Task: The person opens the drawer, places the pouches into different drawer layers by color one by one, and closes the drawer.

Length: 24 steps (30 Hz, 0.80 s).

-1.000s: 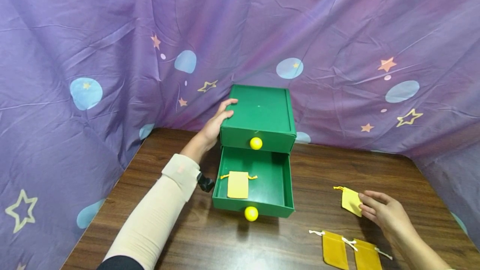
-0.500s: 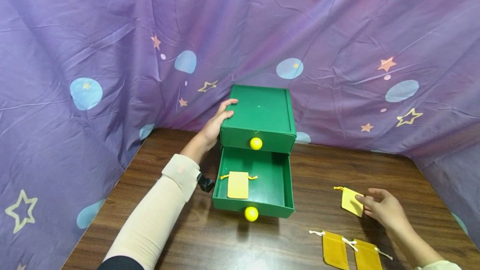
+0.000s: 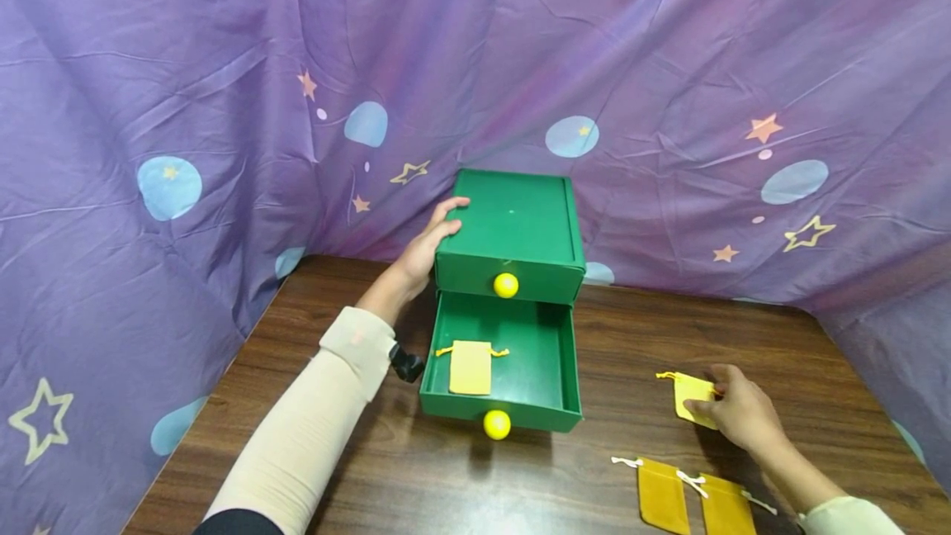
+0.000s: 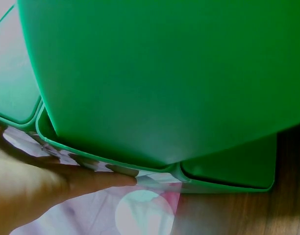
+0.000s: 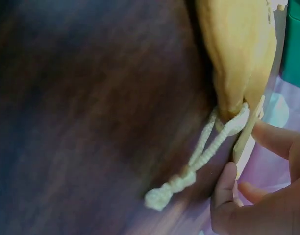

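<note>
A green two-drawer cabinet (image 3: 513,217) stands mid-table, its lower drawer (image 3: 531,370) pulled out and the upper one closed. My left hand (image 3: 422,253) rests along the cabinet's left side, fingertips at the top edge; in the left wrist view its extended fingers (image 4: 108,181) lie against the wall. A light-yellow drawstring pouch (image 3: 471,368) lies in the drawer's left part. On the right, my right hand (image 3: 743,411) pinches another light-yellow pouch (image 3: 687,395), thumb across its lower part and fingers at its upper right. The right wrist view shows fingers on both sides of its edge.
Two mustard pouches (image 3: 663,495) with white cords lie side by side at the front right. One looms close in the right wrist view, its knotted cord (image 5: 174,185) hanging out. Yellow ball knobs (image 3: 497,424) front the drawers. A purple star-patterned curtain (image 3: 654,64) hangs behind the table.
My right hand has moved leftward and turned over the yellow pouch, thumb now across its front. The pouch has shifted slightly left. The left hand and cabinet stay put.
</note>
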Tool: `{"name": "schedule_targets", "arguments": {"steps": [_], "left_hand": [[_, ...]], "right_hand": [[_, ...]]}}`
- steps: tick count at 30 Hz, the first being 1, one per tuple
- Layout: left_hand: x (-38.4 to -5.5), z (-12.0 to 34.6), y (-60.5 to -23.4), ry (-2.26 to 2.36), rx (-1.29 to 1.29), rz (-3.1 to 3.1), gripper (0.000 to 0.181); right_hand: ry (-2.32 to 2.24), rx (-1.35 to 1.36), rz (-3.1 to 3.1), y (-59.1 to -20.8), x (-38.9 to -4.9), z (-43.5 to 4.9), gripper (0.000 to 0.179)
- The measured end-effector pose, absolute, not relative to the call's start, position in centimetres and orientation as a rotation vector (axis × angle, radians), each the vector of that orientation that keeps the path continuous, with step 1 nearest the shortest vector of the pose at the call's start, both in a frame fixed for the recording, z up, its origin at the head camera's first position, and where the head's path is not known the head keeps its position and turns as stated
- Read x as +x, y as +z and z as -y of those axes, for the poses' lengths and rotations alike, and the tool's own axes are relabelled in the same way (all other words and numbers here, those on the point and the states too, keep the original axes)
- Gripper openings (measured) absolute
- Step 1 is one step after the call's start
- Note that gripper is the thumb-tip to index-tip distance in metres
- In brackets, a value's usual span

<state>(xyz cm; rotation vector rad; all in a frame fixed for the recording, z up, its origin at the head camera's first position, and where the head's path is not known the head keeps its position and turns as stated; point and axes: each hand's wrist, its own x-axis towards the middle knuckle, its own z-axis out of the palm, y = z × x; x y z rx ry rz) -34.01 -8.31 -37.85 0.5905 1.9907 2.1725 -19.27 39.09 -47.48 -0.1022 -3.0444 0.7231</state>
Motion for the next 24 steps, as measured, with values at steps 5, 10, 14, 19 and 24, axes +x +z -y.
{"name": "schedule_targets", "arguments": {"steps": [5, 10, 14, 19, 24], "left_hand": [[-34.04, 8.28, -37.88, 2.173, 0.595, -1.995, 0.052], [-33.94, 8.32, -37.78, 2.178, 0.588, -1.987, 0.052], [-33.93, 8.39, -37.77, 2.177, 0.588, -1.989, 0.052], [-34.02, 8.41, -37.87, 2.172, 0.591, -1.994, 0.052], [-34.03, 8.35, -37.83, 2.168, 0.609, -2.002, 0.052]], "right_hand": [[0.697, -0.091, 3.023, -47.54, -19.28, -38.94, 0.074], [0.663, -0.059, 3.013, -47.58, -19.29, -38.9, 0.053], [0.682, -0.049, 2.985, -47.71, -19.12, -38.73, 0.033], [0.727, -0.063, 2.953, -47.93, -18.96, -38.52, 0.028], [0.738, -0.03, 2.932, -48.06, -19.04, -38.52, 0.029]]}}
